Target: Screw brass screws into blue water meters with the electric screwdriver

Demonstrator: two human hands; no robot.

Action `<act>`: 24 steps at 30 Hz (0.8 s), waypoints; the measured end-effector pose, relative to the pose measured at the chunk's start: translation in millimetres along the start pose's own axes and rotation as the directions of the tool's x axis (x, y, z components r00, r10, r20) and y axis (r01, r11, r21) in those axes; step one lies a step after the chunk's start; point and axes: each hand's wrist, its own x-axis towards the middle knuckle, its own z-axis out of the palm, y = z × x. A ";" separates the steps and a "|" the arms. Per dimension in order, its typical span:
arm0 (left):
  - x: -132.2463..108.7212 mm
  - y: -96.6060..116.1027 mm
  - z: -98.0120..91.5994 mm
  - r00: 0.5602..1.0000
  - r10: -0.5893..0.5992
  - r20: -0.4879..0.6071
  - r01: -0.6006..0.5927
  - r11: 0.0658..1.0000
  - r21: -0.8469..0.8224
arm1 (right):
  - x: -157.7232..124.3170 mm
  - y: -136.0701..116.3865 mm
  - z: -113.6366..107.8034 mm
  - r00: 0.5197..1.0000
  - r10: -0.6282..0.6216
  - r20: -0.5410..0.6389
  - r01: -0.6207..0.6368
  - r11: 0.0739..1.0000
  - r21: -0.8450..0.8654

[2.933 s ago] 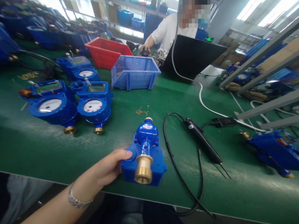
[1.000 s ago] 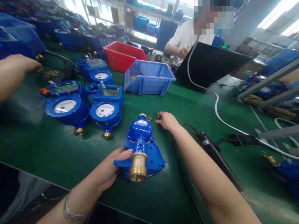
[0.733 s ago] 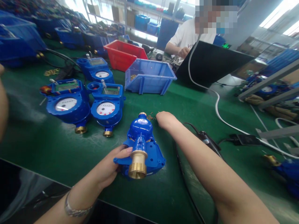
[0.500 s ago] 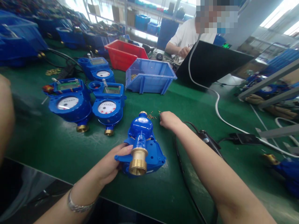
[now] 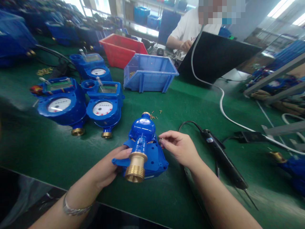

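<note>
My left hand (image 5: pixel 111 167) grips the left side of a blue water meter (image 5: pixel 143 128), which lies face down with its brass threaded end towards me. Close to the meter's right side is my right hand (image 5: pixel 177 146), thumb and forefinger pinched on a tiny piece that looks like a screw (image 5: pixel 162 139). Behind the meter, several small brass screws (image 5: pixel 152 116) are scattered on the green table (image 5: pixel 166 197). Three blue meters, one of them (image 5: pixel 104 108) nearest, stand face up to the left.
A blue bin (image 5: pixel 152 78) and a red bin (image 5: pixel 121 51) stand at the back. On the right lie a black electric screwdriver (image 5: pixel 224 159), its cable and a white cable (image 5: pixel 221 105). A person (image 5: pixel 183 31) sits behind a black panel (image 5: pixel 219 60).
My right hand has come back from the loose screws to the meter's right side, with its thumb and forefinger now in view. The view has shifted slightly.
</note>
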 end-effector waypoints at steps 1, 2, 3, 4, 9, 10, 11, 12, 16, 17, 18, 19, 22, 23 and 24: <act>0.2 -0.7 -0.8 1.000 -0.003 -0.008 0.003 1.000 0.008 | -0.4 -1.9 0.7 1.000 -0.026 0.008 0.026 0.998 -0.056; 0.5 -1.4 -1.7 1.000 -0.007 -0.014 0.007 1.000 0.015 | 0.1 -3.4 0.9 0.998 -0.058 0.018 0.060 0.991 -0.119; 0.9 -2.1 -2.7 1.000 -0.007 -0.020 0.008 1.000 0.021 | 1.3 -4.3 0.9 0.995 -0.091 0.032 0.096 0.979 -0.182; 1.5 -2.6 -3.7 1.000 -0.008 -0.023 0.008 1.000 0.027 | 2.6 -4.9 0.8 0.991 -0.123 0.050 0.131 0.963 -0.236; 3.3 -3.6 -7.4 1.000 0.005 -0.010 -0.005 0.999 0.046 | 5.8 -6.0 3.9 0.963 -0.236 0.128 0.268 0.886 -0.378; 3.1 -3.6 -7.4 1.000 0.003 -0.011 -0.002 0.999 0.051 | 5.3 -6.4 5.0 0.959 -0.249 0.135 0.283 0.870 -0.403; 2.8 -3.5 -7.1 1.000 -0.001 -0.011 0.002 0.998 0.055 | 4.8 -6.9 6.1 0.956 -0.257 0.141 0.292 0.853 -0.431; 2.5 -3.3 -6.6 1.000 -0.007 -0.011 0.007 0.998 0.060 | 4.3 -7.6 7.2 0.955 -0.259 0.147 0.298 0.836 -0.461; 1.4 -3.0 -4.1 1.000 -0.009 -0.001 0.009 0.998 0.062 | 4.3 -10.9 8.0 0.950 -0.227 0.216 0.309 0.782 -0.541; 1.4 -3.1 -3.9 1.000 -0.007 0.000 0.007 0.998 0.058 | 4.4 -11.6 6.9 0.950 -0.216 0.228 0.307 0.785 -0.538; 1.5 -3.4 -4.0 1.000 -0.006 -0.002 0.006 0.998 0.056 | 4.2 -12.3 5.1 0.953 -0.209 0.218 0.295 0.801 -0.521; 1.7 -3.7 -4.4 1.000 -0.007 -0.002 0.007 0.998 0.054 | 3.3 -12.9 2.4 0.963 -0.200 0.182 0.265 0.831 -0.489; 1.5 -5.0 -6.4 1.000 -0.020 -0.020 0.021 0.998 0.053 | -4.1 -15.3 -8.6 0.993 -0.111 -0.028 0.103 0.971 -0.214; 1.3 -5.3 -6.9 0.999 -0.025 -0.023 0.026 0.998 0.052 | -8.3 -16.6 -12.4 0.996 -0.055 -0.074 0.049 0.995 -0.085; 1.0 -5.5 -7.1 0.999 -0.030 -0.024 0.031 0.998 0.050 | -13.1 -18.0 -15.7 0.997 0.002 -0.083 0.000 1.000 0.027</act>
